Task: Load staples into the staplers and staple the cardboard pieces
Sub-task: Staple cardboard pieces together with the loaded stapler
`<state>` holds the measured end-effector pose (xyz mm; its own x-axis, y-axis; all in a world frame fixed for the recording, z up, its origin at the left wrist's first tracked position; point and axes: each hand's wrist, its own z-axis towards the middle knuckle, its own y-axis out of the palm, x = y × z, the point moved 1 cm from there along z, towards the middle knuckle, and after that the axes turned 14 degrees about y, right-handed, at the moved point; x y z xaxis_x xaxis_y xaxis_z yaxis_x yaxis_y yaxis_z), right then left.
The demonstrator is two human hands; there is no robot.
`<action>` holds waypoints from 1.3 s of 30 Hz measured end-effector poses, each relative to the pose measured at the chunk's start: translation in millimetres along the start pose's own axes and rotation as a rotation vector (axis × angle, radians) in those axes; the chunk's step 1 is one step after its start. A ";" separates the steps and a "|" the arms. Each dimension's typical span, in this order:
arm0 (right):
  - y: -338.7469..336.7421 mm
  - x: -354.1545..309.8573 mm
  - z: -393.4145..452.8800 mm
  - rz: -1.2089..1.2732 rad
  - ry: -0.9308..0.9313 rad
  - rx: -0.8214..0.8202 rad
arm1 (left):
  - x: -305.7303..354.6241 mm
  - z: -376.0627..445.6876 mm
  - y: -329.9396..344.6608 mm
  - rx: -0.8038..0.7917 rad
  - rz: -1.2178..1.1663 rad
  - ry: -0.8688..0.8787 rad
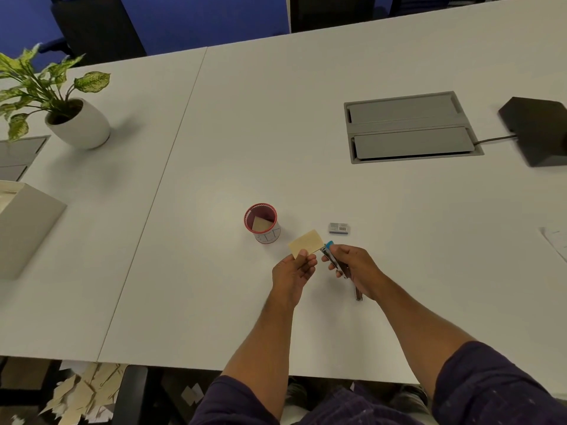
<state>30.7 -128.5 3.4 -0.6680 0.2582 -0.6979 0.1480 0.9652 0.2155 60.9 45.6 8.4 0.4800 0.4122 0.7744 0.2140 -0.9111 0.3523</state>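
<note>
1. left hand (295, 269) pinches the cardboard piece (307, 244) by its near corner, thumb on top, fingers curled under, card lifted off the white table (214, 148) and tilted up away from the person

2. right hand (352, 263) is wrapped round the blue stapler (333, 258), fingers curled over the body; its blue nose sits right at the card's right edge, touching or just beside, can't tell whether the edge is already inside the mouth

3. step in hand, my read: stapling this card. to do it well, slide the card edge fully into the stapler's mouth before squeezing, keep the card flat to the anvil, not angled

4. keep the left thumb and fingertips back at the far corner from the nose so they stay out of the bite

5. squeeze once, firm and straight; a half squeeze likely leaves a bent leg in stiff card

6. a second metal stapler (358, 294) lies on the table under the right wrist, partly hidden, watch not to knock it

7. staple box (339, 228) sits on the table just beyond the right hand; red-rimmed cup (262, 223) beyond the left hand holds another cardboard piece, probably where pieces go or come from, can't tell which

8. whether the blue stapler is loaded isn't visible; if nothing comes out, reload from the box
</note>
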 end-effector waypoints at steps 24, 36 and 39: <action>8.6 5.3 -8.3 0.016 -0.078 0.064 | -10.1 -0.1 13.2 -0.057 0.456 0.061; 13.7 3.9 -5.3 -0.015 -0.075 0.128 | -5.5 5.6 10.2 -0.077 0.509 0.075; 13.3 3.5 -4.2 -0.038 -0.059 0.152 | -5.2 5.3 11.8 -0.091 0.520 0.060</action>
<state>27.3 -115.0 6.7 -0.6322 0.2192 -0.7431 0.2351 0.9682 0.0856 65.5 32.7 5.7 0.4533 -0.0920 0.8866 -0.1155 -0.9923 -0.0439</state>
